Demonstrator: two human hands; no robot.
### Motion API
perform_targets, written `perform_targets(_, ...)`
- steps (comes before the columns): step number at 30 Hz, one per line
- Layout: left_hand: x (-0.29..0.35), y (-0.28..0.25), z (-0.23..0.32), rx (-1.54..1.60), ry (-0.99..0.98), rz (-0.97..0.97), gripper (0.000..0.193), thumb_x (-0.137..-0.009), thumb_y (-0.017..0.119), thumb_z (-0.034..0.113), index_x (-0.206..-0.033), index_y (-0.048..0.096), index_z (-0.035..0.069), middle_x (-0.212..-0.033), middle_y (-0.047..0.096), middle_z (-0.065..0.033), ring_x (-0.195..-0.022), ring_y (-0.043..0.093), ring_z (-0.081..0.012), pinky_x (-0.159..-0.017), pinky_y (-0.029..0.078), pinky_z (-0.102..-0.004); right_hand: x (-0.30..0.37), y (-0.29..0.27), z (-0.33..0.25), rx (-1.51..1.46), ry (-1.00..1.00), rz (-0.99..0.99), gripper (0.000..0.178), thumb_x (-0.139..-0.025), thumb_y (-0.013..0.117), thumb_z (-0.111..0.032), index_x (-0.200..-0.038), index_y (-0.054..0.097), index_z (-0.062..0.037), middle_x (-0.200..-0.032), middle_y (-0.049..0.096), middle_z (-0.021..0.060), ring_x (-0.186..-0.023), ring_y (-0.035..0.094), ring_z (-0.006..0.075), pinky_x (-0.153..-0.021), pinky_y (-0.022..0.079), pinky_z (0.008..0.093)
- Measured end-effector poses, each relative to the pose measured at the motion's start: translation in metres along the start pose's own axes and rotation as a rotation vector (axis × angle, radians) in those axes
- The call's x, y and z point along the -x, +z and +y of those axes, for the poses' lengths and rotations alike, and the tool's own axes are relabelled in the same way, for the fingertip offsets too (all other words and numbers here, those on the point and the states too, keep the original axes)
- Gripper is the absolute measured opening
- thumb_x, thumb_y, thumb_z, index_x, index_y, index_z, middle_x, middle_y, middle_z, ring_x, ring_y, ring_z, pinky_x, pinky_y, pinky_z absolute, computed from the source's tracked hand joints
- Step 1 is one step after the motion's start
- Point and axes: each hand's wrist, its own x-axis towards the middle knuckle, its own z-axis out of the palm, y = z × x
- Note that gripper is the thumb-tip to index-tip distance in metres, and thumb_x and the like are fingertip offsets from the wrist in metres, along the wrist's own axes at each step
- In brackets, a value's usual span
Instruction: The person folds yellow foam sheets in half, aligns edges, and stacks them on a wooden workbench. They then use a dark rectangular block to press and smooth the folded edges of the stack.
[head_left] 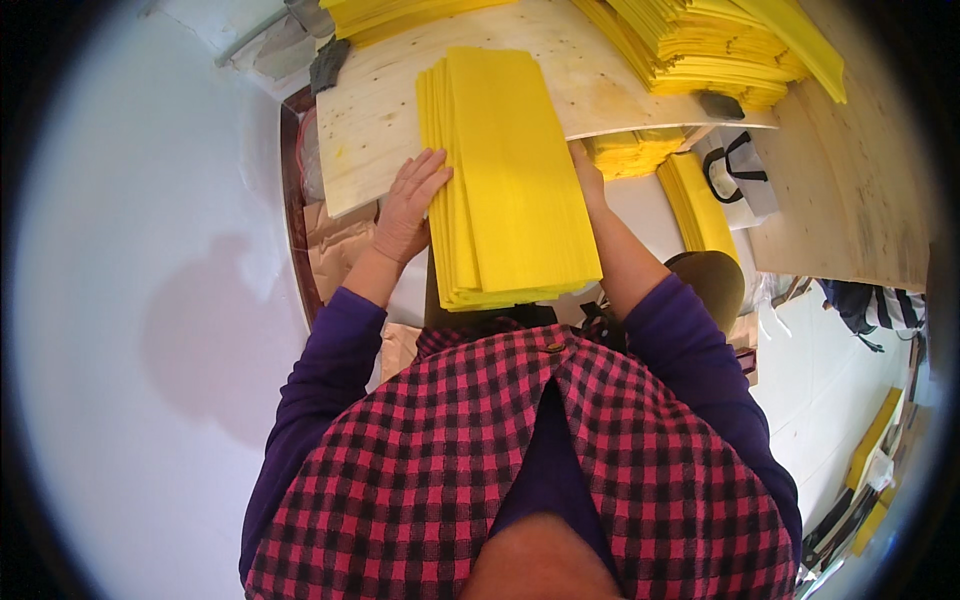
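Observation:
A thick stack of folded yellow cloth-like sheets (520,180) lies lengthwise before me, its far part on a plywood tabletop (375,130) and its near end reaching past the table's front edge toward my lap. My left hand (410,205) rests against the stack's left side, fingers stretched out and their tips touching the layered edges. Along the right side, my right hand (590,180) is close against the stack; its fingers are mostly hidden. The upper sheets are slightly fanned toward the left.
Large yellow piles (700,50) stand at the back right, beside an upright plywood panel (850,190). A small dark block (720,105) sits at the table edge. Below are more yellow bundles (632,152) and a white bag with black handles (740,180). A pale wall (150,250) rises at left.

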Motion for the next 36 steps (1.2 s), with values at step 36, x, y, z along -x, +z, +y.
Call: perform_targets(36,-0.05,0.006,0.032,1.439,-1.301,0.239,0.049,-0.094,0.053,0.033,-0.128,0.042,-0.001,-0.115,0.057,-0.0124,-0.099,0.058,-0.0209,-0.081,0.05,-0.0336,0.015,0.003,-0.012,-0.329,0.334,-0.44,0.06,-0.094,0.046,-0.049,-0.133,0.044,-0.0027,-0.126,0.055,0.0129,-0.11,0.057,0.0225,-0.09,0.049,0.034)
